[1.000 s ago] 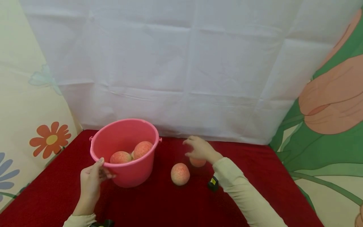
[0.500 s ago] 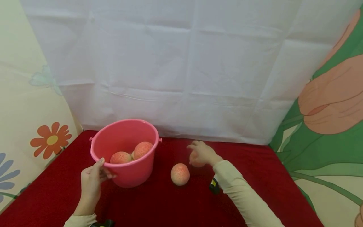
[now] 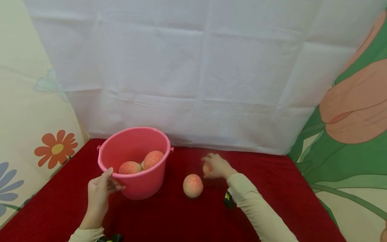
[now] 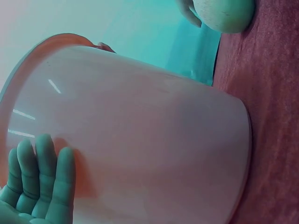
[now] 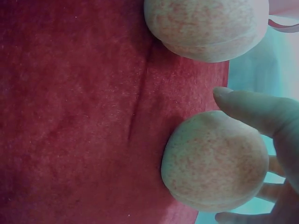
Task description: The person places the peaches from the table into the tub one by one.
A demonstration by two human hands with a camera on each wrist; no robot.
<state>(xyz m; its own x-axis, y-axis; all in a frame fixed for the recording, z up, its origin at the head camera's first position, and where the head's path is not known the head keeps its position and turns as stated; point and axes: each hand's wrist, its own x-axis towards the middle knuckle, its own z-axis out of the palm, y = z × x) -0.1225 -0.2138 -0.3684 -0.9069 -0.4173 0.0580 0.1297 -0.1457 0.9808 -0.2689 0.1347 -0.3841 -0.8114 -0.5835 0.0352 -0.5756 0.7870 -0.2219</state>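
My left hand (image 3: 98,196) holds the near rim of a pink bucket (image 3: 145,186), thumb over the edge and fingers against the outer wall. In the left wrist view those fingers (image 4: 46,175) lie along the bucket's side. Two peaches (image 3: 153,159) show inside, with part of another between them. My right hand (image 3: 219,166) curls round a peach (image 5: 215,161) on the red cloth, thumb on one side and fingers on the other; in the head view the hand covers most of it. Another peach (image 3: 192,186) sits on the cloth between that hand and the bucket.
Red cloth (image 3: 181,222) covers the table. A white sheet (image 3: 193,67) hangs along the back edge. Flower-printed panels stand at the left (image 3: 27,111) and right (image 3: 356,134). Small knobs stick out from the bucket's rim on both sides.
My right hand has come down over the farther peach and its fingers have gone round it. The left hand, the bucket and the nearer peach have stayed put.
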